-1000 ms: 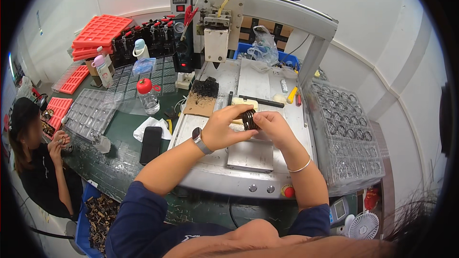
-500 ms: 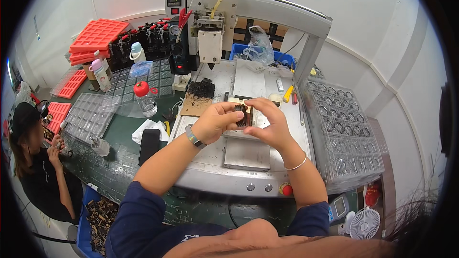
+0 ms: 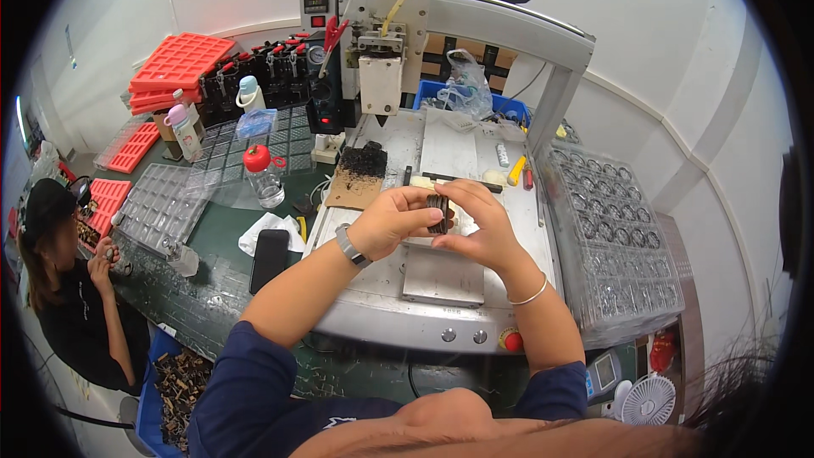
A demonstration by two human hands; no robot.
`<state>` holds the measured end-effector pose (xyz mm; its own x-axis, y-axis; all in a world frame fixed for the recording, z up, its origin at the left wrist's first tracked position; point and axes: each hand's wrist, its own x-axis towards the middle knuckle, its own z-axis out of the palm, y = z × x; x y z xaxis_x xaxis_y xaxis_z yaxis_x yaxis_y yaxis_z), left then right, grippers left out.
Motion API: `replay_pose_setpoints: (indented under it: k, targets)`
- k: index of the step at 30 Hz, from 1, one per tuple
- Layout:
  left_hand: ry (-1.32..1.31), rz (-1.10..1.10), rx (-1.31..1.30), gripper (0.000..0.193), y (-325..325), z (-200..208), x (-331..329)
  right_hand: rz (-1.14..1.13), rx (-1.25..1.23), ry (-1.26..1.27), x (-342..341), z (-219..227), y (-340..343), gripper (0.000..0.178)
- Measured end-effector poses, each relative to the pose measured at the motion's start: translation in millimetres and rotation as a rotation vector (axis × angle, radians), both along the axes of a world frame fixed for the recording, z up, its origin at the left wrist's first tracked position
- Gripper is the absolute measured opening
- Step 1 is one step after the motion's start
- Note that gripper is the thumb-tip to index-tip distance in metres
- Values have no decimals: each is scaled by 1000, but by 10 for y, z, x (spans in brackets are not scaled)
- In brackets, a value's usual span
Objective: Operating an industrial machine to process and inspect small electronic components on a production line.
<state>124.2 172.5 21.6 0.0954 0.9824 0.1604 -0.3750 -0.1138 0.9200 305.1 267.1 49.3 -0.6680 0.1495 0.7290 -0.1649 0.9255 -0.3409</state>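
Observation:
Above the bed of a benchtop gantry machine [image 3: 365,309], both my hands close on one small dark ribbed part with a reddish-brown side [image 3: 438,214]. My left hand [image 3: 383,225] pinches it from the left between thumb and fingers. From the right, the thumb and fingers of my right hand [image 3: 485,229] curve round its other side. The fingers cover much of the part, so its exact kind cannot be made out. Behind the hands lies a dark bar fixture [image 3: 462,181] on the bed. The machine's head with a pointed nozzle [image 3: 381,93] hangs farther back.
Clear plastic trays [image 3: 615,237] are stacked at right. To the left are a brown board with black residue [image 3: 360,174], a red-capped bottle [image 3: 268,182], a phone [image 3: 270,260] and red trays [image 3: 174,68]. A co-worker [image 3: 72,280] sits far left, near a blue bin of metal parts [image 3: 148,407].
The part has turned slightly between my fingers, and both hands keep their hold. The whole scene sits a little farther right and lower in the picture.

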Motion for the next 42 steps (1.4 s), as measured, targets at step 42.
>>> replay_pose_setpoints:
  k: [42]
  targets:
    - [21,-124,77,32,150,-77,123,-91,18,-103,41,-99,-8,67]
